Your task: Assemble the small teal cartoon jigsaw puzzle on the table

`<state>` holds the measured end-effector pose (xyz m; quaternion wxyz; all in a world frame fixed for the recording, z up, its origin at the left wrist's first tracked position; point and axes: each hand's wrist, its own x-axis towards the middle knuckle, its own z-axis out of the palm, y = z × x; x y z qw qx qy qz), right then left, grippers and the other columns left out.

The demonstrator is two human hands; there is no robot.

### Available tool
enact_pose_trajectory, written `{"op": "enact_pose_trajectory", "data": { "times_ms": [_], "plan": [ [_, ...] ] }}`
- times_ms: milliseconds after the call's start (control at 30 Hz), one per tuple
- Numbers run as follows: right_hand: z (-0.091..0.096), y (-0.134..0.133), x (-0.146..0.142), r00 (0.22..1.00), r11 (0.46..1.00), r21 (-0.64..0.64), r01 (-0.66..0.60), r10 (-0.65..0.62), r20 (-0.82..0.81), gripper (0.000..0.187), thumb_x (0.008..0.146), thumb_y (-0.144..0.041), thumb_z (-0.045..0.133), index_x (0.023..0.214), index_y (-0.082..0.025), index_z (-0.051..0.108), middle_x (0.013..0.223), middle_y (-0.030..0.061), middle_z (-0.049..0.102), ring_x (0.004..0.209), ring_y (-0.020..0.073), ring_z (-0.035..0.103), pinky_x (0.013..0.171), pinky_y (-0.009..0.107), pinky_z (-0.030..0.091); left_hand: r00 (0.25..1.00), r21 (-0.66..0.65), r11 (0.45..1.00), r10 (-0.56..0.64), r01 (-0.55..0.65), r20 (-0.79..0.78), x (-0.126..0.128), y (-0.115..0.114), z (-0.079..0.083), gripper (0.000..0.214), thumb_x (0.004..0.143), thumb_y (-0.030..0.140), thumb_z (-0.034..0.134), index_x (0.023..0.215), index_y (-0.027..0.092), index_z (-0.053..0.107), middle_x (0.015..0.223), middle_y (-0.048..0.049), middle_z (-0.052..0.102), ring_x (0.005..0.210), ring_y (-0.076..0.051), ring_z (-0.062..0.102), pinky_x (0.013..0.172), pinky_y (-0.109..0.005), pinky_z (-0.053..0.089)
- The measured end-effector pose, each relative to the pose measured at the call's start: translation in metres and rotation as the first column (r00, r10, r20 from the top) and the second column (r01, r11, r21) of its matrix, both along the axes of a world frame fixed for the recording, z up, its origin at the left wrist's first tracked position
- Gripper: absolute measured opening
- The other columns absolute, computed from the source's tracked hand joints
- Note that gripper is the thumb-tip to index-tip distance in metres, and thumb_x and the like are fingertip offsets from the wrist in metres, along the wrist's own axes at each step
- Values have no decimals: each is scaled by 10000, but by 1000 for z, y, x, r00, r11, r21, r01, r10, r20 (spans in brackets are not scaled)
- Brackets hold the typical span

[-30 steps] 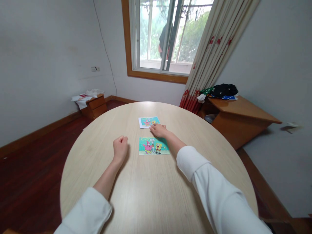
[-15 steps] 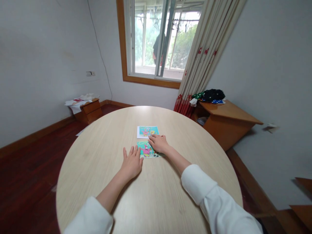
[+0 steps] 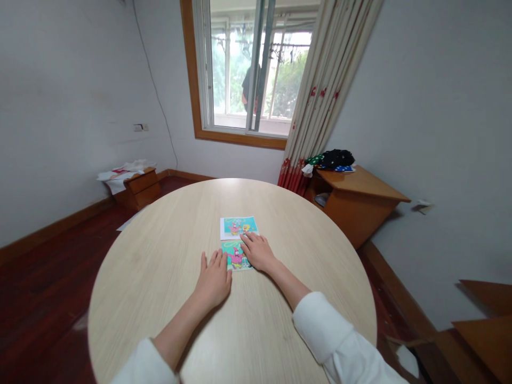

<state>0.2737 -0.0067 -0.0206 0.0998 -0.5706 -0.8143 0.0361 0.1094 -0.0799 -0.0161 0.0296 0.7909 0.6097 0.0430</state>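
Observation:
Two cartoon pictures lie one behind the other on the round table. On the near picture [image 3: 236, 260] a pink starfish figure shows against a turquoise ground. My left hand [image 3: 214, 277] rests flat at its left edge, fingers spread. Across its right part lies my right hand [image 3: 258, 252], palm down with fingers stretched out, hiding that side. The far picture [image 3: 236, 226] has a white margin on its left and shows a similar scene. The fingertips of my right hand reach its lower right edge.
The light wooden round table [image 3: 160, 277] fills the middle. A small drawer cabinet [image 3: 142, 186] with papers and cloth stands at the left wall. To the right, a tilted wooden desk [image 3: 352, 202] carries dark clothes [image 3: 338, 159]. Behind are a curtain [image 3: 316, 90] and a window.
My right hand has slid slightly toward me, covering more of the near picture's right side. My left hand stays at the left edge. The camera view has shifted a little.

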Motion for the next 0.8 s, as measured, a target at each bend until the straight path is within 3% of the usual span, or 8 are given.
{"op": "enact_pose_trajectory", "data": {
  "times_ms": [167,300,533,667,800],
  "plan": [
    [1,-10,0,1000,999,-39,11,-11,-18,472,985,-369,268,1414,-224,402,1510,54,352,1389,240,296,1122,476,217,997,-28,1000,0,2,81,-1,-3,-5,537,910,245,295,1403,47,377,1485,-199,332,1399,-302,282,1136,-586,117],
    [2,-11,0,1000,999,-49,11,-12,-24,486,987,-364,254,1428,-206,382,1516,63,338,1397,246,282,1127,480,204,969,-46,999,2,10,247,-9,3,-11,533,895,253,325,1385,57,397,1477,-196,355,1396,-294,290,1134,-553,175],
    [-4,-10,4,997,1000,-1,18,-18,-77,498,989,-341,240,1434,-158,367,1537,94,282,1430,237,199,1132,465,187,729,-48,997,74,-56,681,-31,23,-11,423,867,271,347,1202,145,571,1222,-129,641,1131,-217,593,1012,-394,425],
    [3,-13,4,995,994,103,32,-22,-94,490,987,-303,230,1408,-119,403,1525,120,302,1424,245,216,1146,480,124,596,-67,989,135,-135,791,-35,28,-13,353,844,332,397,1059,152,611,1038,-116,709,987,-221,653,906,-381,480],
    [12,-22,2,992,976,217,7,19,-121,479,982,-273,222,1381,-120,439,1514,128,323,1422,236,222,1149,478,105,531,-70,981,157,-181,833,-37,31,-13,297,814,360,415,928,163,607,905,-96,715,890,-213,662,843,-360,482]
  ]
}}
